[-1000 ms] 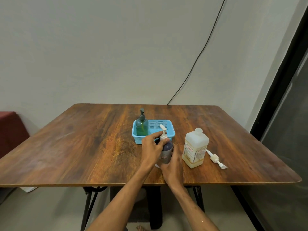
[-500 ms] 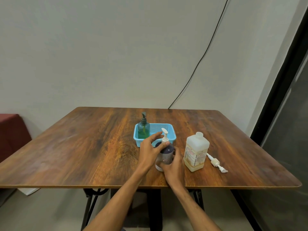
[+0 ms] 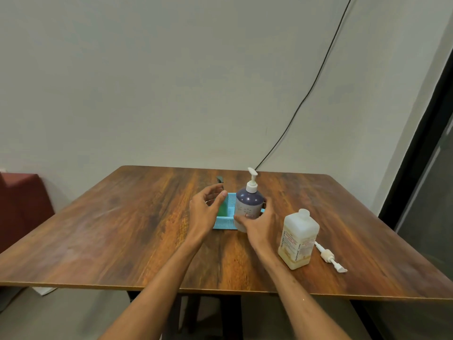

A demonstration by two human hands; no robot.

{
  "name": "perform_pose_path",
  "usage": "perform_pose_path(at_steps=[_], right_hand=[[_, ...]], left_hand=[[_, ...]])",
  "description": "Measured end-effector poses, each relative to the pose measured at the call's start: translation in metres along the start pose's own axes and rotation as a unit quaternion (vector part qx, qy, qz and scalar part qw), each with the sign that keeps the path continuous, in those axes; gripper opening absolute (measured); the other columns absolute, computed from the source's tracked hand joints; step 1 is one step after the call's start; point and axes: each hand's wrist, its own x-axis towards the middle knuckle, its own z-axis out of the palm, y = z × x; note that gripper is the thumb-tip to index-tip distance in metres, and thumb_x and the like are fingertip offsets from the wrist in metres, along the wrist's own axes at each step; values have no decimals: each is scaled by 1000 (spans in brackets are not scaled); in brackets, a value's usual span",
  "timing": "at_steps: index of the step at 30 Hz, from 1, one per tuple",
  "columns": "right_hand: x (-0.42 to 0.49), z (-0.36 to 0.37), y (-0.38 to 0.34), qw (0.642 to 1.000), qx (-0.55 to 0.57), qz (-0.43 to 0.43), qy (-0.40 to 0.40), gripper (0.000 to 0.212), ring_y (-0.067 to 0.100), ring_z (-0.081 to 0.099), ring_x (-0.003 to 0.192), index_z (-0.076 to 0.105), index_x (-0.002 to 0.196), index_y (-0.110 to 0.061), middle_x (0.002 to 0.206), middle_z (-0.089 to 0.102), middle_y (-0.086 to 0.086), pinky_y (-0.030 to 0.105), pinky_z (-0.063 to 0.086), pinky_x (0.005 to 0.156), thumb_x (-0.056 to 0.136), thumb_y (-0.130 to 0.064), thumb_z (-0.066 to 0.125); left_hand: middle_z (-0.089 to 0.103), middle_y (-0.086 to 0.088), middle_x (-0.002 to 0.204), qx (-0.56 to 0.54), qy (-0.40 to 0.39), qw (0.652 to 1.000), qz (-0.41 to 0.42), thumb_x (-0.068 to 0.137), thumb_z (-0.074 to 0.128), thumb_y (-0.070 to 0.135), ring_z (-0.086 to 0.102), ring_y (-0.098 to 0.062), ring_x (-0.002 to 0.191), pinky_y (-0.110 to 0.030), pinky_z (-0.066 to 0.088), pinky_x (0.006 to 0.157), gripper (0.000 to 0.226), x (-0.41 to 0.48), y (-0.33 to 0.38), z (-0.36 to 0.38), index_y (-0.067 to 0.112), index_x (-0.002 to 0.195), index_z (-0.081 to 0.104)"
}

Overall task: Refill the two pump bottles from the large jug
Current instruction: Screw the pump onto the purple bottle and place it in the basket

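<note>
1. Two hands reach over the table (image 3: 122, 229), both forearms bare.
2. Right hand (image 3: 259, 225): clamped on the lower body of the purple bottle (image 3: 248, 207). The thumb lies across the bottle's front near the label and the fingers (image 3: 266, 202) wrap round its right side.
3. Purple bottle: upright, white pump head on top, held just in front of the basket (image 3: 224, 222). Its base is partly behind the hand, so I cannot tell whether it rests on the table.
4. Left hand (image 3: 204, 212): fingers spread and loosely bent, holding nothing. It hovers just left of the purple bottle with a narrow gap between fingertips and bottle.
5. Green bottle (image 3: 223, 208): stands in the left part of the basket, mostly hidden behind the left hand; its dark pump spout shows above the fingers.
6. Basket: light blue, perforated, near the table's middle, behind both hands.
7. Jug (image 3: 299, 239): upright, neck open, just right of the right wrist, apart from it; pale yellow liquid sits low inside.
8. Loose pump (image 3: 329, 257): white, lying flat on the table just right of the jug.
9. One black cable (image 3: 316, 77) runs down the wall behind the table.
</note>
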Motion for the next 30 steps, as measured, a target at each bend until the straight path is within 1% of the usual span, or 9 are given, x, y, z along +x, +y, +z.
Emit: perform_pose_path(at_steps=[2,4,7,9,12,15,19,24,30], right_hand=[[15,4,-6,1000,6,6,4,79,12,60,106,49,131,-19,123,59,-5,19,53,81,65,-20,92],[31,8,-9,1000,3,5,12,76,11,59,102,49,130,-17,120,58,-4,17,50,77,66,-17,91],[48,19,-2,1000,-13,13,17,76,17,64,105,46,125,-26,124,61,-2,34,59,85,64,-19,92],[55,26,3,1000,-17,24,10,76,19,62,110,43,121,-30,126,60,-1,37,56,92,64,-16,91],[67,33,13,999,-27,39,-2,77,16,59,108,43,123,-24,125,59,1,27,51,88,63,-12,91],[78,39,22,997,-46,54,-21,82,11,57,98,41,132,-17,117,54,-3,18,48,75,66,-12,90],[85,48,32,995,-82,61,-23,89,23,61,113,40,131,-17,127,57,5,37,56,90,60,-14,93],[88,52,40,989,-125,65,-35,100,27,53,126,39,138,-9,137,52,10,41,50,102,57,-18,95],[81,48,45,988,-130,69,-37,90,25,55,122,43,136,-9,133,55,10,26,44,92,63,-15,94]], left_hand=[[69,6,112,6,5,1000,1,90,68,32,63,0,98,-19,54,82,36,5,-3,-1,17,122,67],[70,4,111,9,8,1000,1,90,68,31,63,1,96,-13,53,75,35,10,-8,-1,15,121,67],[71,2,111,11,12,1000,-2,90,68,28,66,-7,98,-12,54,74,32,16,-15,-1,13,118,69],[71,1,112,13,14,1000,-7,91,67,27,66,-9,99,-14,55,75,30,21,-20,0,13,118,69],[69,3,110,17,14,1000,-11,92,66,24,64,-5,95,-9,53,73,28,27,-28,1,12,117,69],[69,6,107,12,12,1000,-20,92,66,24,64,-5,96,-14,53,74,25,33,-35,1,15,115,69],[69,9,106,14,12,999,-31,92,67,25,65,-5,96,-17,54,76,24,37,-46,1,18,114,69],[69,6,107,27,15,999,-39,91,66,25,64,-4,94,-16,53,75,25,40,-59,3,16,115,69],[69,8,108,37,10,998,-41,92,66,25,63,1,93,-8,51,68,27,42,-64,5,16,116,69]])
